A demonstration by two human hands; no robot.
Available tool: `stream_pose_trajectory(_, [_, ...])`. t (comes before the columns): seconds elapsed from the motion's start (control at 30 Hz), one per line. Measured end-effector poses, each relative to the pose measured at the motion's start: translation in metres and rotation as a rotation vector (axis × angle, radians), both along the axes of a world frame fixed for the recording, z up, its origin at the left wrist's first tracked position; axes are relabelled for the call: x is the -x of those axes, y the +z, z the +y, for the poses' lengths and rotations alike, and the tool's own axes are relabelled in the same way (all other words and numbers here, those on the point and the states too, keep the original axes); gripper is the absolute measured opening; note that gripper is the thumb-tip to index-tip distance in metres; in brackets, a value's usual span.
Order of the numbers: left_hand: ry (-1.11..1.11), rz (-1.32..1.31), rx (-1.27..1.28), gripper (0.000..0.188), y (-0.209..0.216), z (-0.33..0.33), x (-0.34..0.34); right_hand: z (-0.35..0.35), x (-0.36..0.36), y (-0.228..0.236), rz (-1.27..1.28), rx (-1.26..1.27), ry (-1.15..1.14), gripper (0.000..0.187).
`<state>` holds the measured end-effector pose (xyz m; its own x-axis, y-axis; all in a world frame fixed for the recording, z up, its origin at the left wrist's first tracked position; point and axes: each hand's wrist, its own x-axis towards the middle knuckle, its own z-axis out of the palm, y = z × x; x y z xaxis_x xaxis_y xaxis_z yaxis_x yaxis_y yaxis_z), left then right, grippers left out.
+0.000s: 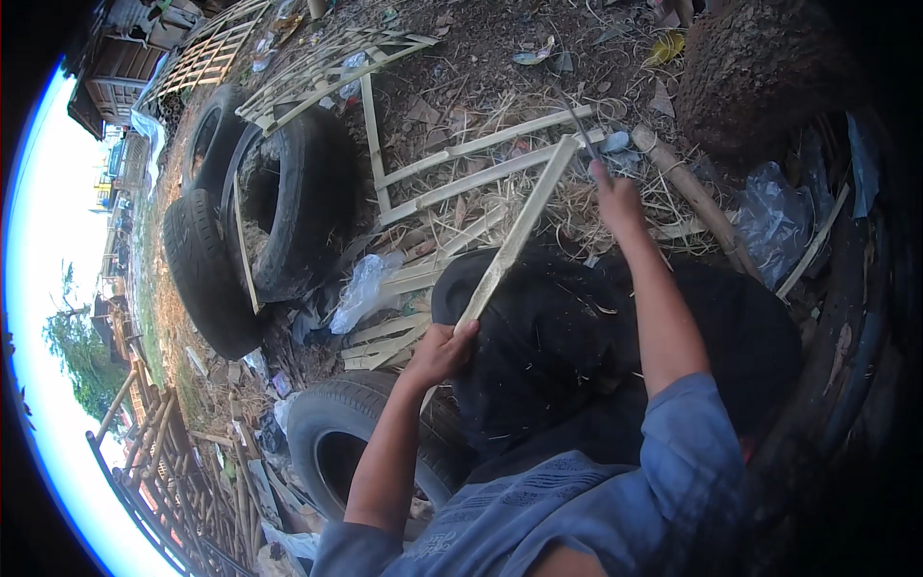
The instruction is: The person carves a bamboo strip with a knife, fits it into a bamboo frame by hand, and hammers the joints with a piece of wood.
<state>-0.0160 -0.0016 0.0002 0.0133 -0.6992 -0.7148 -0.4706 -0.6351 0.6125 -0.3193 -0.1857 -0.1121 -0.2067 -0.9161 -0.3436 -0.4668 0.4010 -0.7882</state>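
Observation:
My left hand [442, 356] is closed around the lower part of a flat, pale bamboo strip [514, 240]. The strip slants up to the right across my dark-trousered knee, and its lower end passes beyond my fist. In my right hand [620, 199] is the handle of a knife with a narrow, dark blade [582, 128]. That blade points away from me beside the far end of the strip; whether the two touch, I cannot tell. Just beyond, two more bamboo slats [481, 146] lie over a litter of thin shavings [538, 183].
Old tyres [332, 192] stand at the left, and another tyre [332, 423] lies by my left forearm. Bamboo lattice panels [327, 72] rest farther off. A bamboo pole [697, 202] and clear plastic [774, 216] are at the right, near a large brown mound [764, 72].

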Motion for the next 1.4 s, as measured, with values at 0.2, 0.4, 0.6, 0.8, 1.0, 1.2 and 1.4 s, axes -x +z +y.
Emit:
stream_pose_trajectory(0.2, [-0.018,0.039,0.004,0.058,-0.005,0.003,-0.018,0.007,0.057,0.065,0.238,0.163,0.12,0.073])
stream_pose_trajectory(0.4, [-0.077,-0.092,0.046,0.058,-0.003,0.009,-0.011,0.094,0.003,0.069,-0.203,0.279,0.236,0.045])
stream_pose_trajectory(0.6, [-0.181,-0.385,0.186,0.056,0.015,0.008,0.008,0.095,0.003,0.086,-0.383,0.293,0.245,0.025])
stream_pose_trajectory(0.8, [-0.312,-0.606,0.381,0.055,0.016,0.009,0.023,0.093,0.025,0.075,-0.21,0.297,0.165,0.025])
stream_pose_trajectory(1.0, [-0.358,-0.668,0.477,0.052,0.015,0.012,0.025,0.138,-0.02,0.069,-0.208,0.319,0.407,0.024])
stream_pose_trajectory(1.2, [-0.329,-0.755,0.586,0.051,0.013,0.024,0.026,0.121,-0.016,0.08,-0.111,0.283,0.338,0.024])
stream_pose_trajectory(1.4, [-0.321,-0.813,0.617,0.049,0.011,0.019,0.034,0.123,-0.019,0.05,-0.282,0.296,0.361,0.026])
